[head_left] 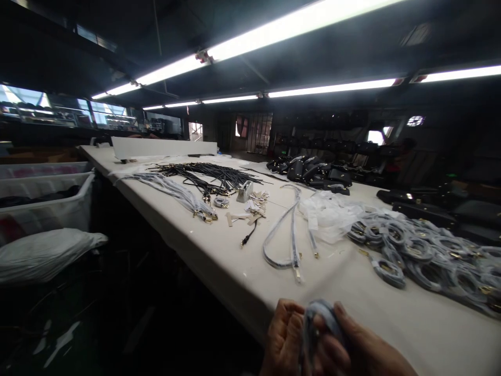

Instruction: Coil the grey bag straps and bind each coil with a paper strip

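1 L hand [284, 334], 1 R hand [366, 342], 1 grey coil [325, 312] betw. them. Mid table [223, 261]: 1 tape dispenser [245, 191], 1 small coil [221, 202] to its L, 1 long looped strap [294, 230] nearer. R: coil heap [422, 248], 10+ pcs, no exact ct. Far: black straps [195, 175], lots, too tangled to ct; 1 white board [164, 148].
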Tool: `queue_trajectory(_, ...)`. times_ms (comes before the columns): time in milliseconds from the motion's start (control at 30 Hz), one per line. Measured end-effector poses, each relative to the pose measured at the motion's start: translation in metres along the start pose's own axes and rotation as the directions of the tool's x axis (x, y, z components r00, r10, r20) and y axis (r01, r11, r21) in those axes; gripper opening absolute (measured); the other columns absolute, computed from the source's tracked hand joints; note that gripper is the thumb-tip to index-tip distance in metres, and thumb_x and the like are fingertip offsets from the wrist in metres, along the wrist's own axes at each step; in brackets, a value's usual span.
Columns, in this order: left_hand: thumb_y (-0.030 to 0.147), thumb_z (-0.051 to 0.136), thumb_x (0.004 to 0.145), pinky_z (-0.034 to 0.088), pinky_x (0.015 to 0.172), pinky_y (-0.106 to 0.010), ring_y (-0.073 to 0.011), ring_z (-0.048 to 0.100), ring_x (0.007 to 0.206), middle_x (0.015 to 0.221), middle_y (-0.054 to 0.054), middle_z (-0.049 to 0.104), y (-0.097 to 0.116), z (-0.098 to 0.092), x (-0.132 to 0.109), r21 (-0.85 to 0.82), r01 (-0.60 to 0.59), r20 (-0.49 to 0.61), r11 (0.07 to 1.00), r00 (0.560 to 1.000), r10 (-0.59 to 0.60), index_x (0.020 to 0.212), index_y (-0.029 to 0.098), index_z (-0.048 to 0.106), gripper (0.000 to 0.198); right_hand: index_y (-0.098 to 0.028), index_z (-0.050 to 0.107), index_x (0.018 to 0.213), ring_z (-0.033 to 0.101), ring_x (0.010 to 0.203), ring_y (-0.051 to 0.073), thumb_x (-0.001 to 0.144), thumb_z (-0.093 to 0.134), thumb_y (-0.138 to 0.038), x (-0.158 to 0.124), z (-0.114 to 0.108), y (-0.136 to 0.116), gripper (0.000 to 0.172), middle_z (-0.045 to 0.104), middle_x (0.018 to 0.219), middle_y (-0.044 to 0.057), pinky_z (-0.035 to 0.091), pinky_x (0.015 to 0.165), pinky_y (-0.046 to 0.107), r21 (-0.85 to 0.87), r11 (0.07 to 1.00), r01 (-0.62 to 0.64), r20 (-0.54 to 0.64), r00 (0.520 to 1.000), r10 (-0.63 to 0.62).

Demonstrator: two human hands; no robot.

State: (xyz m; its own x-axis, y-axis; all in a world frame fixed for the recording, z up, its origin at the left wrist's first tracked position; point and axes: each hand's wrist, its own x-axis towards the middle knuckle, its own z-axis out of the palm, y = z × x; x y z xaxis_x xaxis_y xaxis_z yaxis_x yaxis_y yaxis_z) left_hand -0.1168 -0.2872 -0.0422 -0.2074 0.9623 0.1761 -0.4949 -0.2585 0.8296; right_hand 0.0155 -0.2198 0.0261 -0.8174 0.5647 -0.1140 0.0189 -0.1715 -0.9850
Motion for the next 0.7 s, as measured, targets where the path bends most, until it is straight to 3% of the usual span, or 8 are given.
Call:
queue_trajectory(100, 0.07, 0.053, 0.085, 0.043, 0.062, -0.029, -0.0161, 0.053, 0.064, 0.078, -0.005, 0.058, 0.003, 0.011, -0.009, 0.355, -0.123, -0.044, 0.927, 0.988, 0.148, 0.102, 0.02, 0.06, 0.053, -0.024, 0.064, 0.116, 0.069, 0.091, 0.027, 0.096, 0.038, -0.056, 0.0, 0.008, -0.027, 0.047, 0.07, 0.093, 0.01, 0.059, 0.083, 0.043, 0.06, 0.982, 0.18, -0.038, 0.983, -0.178)
queue_trajectory(200, 0.06, 0.051, 0.091, 0.044, 0.067, -0.03, -0.018, 0.056, 0.068, 0.075, -0.006, 0.06, 0.016, 0.018, -0.014, 0.499, -0.127, 0.028, 0.857, 0.991, 0.13, 0.09, 0.017, 0.062, 0.045, -0.025, 0.06, 0.122, 0.061, 0.115, 0.027, 0.099, 0.045, -0.039, 0.0, 0.012, -0.049, 0.031, 0.069, 0.112, 0.01, 0.052, 0.096, 0.042, -0.233, 0.888, 0.397, -0.144, 0.888, -0.436)
queue_trajectory(267, 0.059, 0.046, 0.094, 0.044, 0.065, -0.028, -0.0161, 0.056, 0.064, 0.07, -0.004, 0.06, 0.027, 0.019, -0.014, 0.415, -0.005, 0.077, 0.91, 0.997, -0.03, 0.087, 0.015, 0.063, 0.047, -0.024, 0.061, 0.116, 0.059, 0.116, 0.027, 0.097, 0.05, -0.03, 0.002, 0.007, -0.053, 0.022, 0.067, 0.114, 0.01, 0.051, 0.093, 0.039, -0.586, 0.665, 0.463, -0.062, 0.792, -0.607)
queue_trajectory(333, 0.058, 0.049, 0.092, 0.041, 0.06, -0.025, -0.0137, 0.054, 0.06, 0.066, -0.003, 0.059, 0.04, 0.013, -0.015, 0.301, 0.183, 0.129, 0.936, 0.965, -0.23, 0.087, 0.013, 0.062, 0.047, -0.023, 0.061, 0.104, 0.064, 0.095, 0.024, 0.095, 0.051, -0.022, 0.006, -0.004, -0.048, 0.014, 0.068, 0.1, 0.009, 0.052, 0.08, 0.036, -0.804, 0.33, 0.494, 0.181, 0.733, -0.656)
queue_trajectory(433, 0.045, 0.067, 0.082, 0.035, 0.053, -0.02, -0.0099, 0.047, 0.055, 0.064, 0.002, 0.054, 0.066, -0.002, -0.017, 0.283, 0.348, 0.145, 0.894, 0.906, -0.398, 0.091, 0.013, 0.062, 0.034, -0.022, 0.056, 0.089, 0.056, 0.068, 0.02, 0.093, 0.051, -0.021, 0.008, -0.023, -0.033, 0.006, 0.062, 0.079, 0.004, 0.045, 0.061, 0.033, -0.874, 0.027, 0.486, 0.409, 0.763, -0.5)
queue_trajectory(567, 0.024, 0.071, 0.073, 0.034, 0.057, -0.019, -0.0101, 0.047, 0.063, 0.071, 0.004, 0.057, 0.097, -0.021, -0.011, 0.592, 0.3, 0.008, 0.748, 0.926, -0.378, 0.091, 0.014, 0.065, 0.022, -0.023, 0.052, 0.085, 0.052, 0.063, 0.018, 0.094, 0.056, -0.033, -0.006, -0.037, -0.012, 0.014, 0.06, 0.077, 0.001, 0.039, 0.057, 0.03, -0.912, 0.043, 0.407, 0.37, 0.864, -0.341)
queue_trajectory(633, 0.023, 0.069, 0.075, 0.035, 0.06, -0.02, -0.0112, 0.049, 0.067, 0.073, 0.004, 0.058, 0.1, -0.025, -0.003, 0.699, 0.226, 0.001, 0.678, 0.948, -0.317, 0.09, 0.015, 0.067, 0.017, -0.023, 0.052, 0.08, 0.049, 0.059, 0.017, 0.095, 0.053, -0.035, -0.018, -0.033, -0.005, 0.019, 0.059, 0.074, 0.0, 0.037, 0.055, 0.029, -0.917, 0.15, 0.369, 0.313, 0.901, -0.299)
queue_trajectory(700, 0.027, 0.068, 0.078, 0.036, 0.062, -0.021, -0.0115, 0.048, 0.068, 0.07, 0.004, 0.057, 0.092, -0.026, 0.007, 0.743, 0.173, 0.033, 0.647, 0.955, -0.293, 0.085, 0.015, 0.068, 0.013, -0.023, 0.054, 0.079, 0.048, 0.059, 0.016, 0.097, 0.048, -0.038, -0.03, -0.023, -0.003, 0.024, 0.06, 0.074, 0.0, 0.038, 0.055, 0.028, -0.885, 0.359, 0.296, 0.229, 0.949, -0.218)
